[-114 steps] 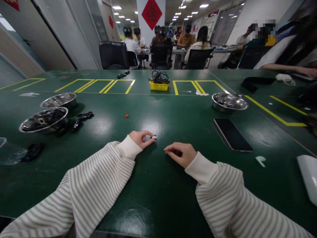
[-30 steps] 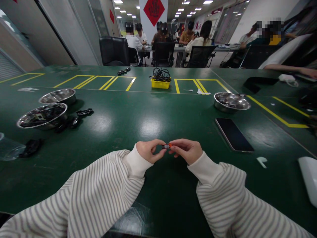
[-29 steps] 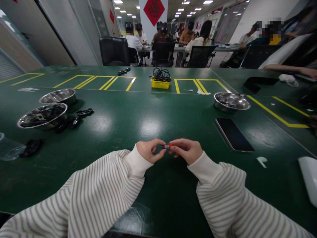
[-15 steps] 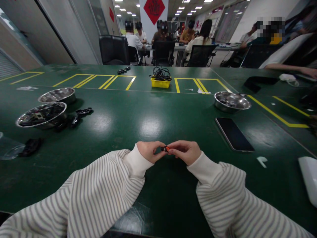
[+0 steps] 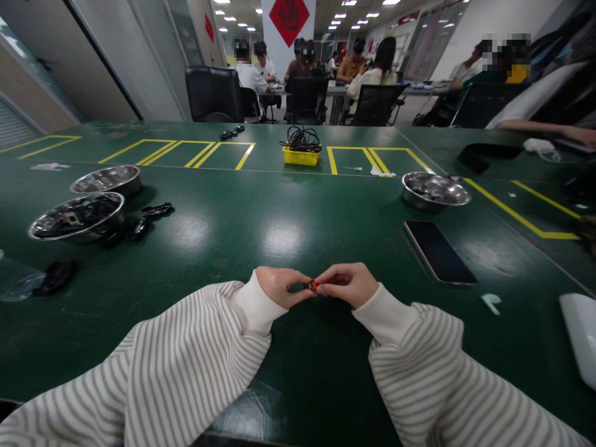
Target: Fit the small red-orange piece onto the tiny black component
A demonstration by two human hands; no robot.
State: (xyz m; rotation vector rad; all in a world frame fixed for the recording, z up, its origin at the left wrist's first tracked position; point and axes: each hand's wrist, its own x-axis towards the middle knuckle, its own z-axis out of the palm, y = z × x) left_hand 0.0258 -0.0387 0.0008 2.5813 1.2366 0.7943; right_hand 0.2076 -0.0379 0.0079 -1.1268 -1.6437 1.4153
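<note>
Between my two hands, just above the green table (image 5: 223,248), is a small black and orange piece (image 5: 311,285), too small to name. My left hand (image 5: 284,287) pinches its dark end between thumb and fingertips. From the other side, the thumb and index finger of my right hand (image 5: 347,284) close on the orange end. The fingertips partly cover the piece. Both wrists come out of striped sleeves with white cuffs.
Metal bowls with dark parts stand left (image 5: 77,217) and right (image 5: 435,191), another bowl (image 5: 106,180) behind the left one. Black parts (image 5: 157,211) lie nearby. A phone (image 5: 440,251), a white earbud (image 5: 491,303) and a yellow box (image 5: 302,156) of cables are around. People sit beyond.
My hands stay in almost the same place. The small piece has turned slightly, and my right fingertips have shifted a little on its orange end.
</note>
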